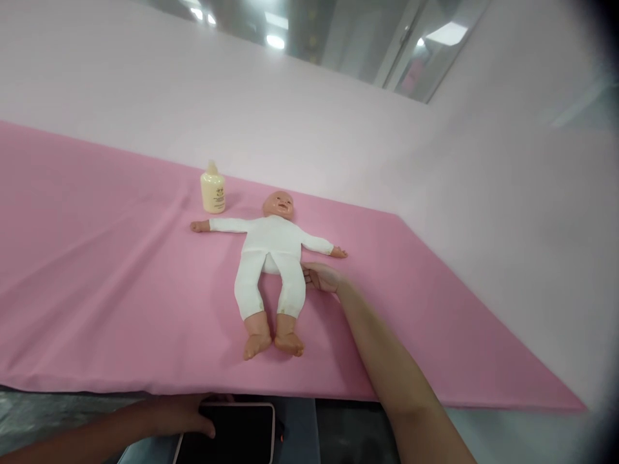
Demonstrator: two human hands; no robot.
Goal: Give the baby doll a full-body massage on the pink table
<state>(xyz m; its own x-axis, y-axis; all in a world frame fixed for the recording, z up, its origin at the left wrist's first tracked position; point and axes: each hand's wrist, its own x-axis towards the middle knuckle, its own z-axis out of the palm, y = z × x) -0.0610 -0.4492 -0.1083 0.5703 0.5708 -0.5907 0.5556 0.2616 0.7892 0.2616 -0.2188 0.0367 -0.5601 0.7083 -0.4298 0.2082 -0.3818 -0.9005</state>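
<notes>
A baby doll in a white one-piece lies on its back on the pink cloth, arms stretched sideways, bare feet toward me. My right hand is open beside the doll's thigh on the right, fingers extended against or just under it; the fingertips are partly hidden. Down at the near table edge, my left hand grips a dark-screened phone or small tablet with a light rim. The thumb lies over the screen, while the other fingers are mostly hidden at its far edge.
A pale yellow pump bottle stands near the doll's head, to the left. White walls rise behind and to the right of the table, with a window above. The pink cloth has creases on its left side.
</notes>
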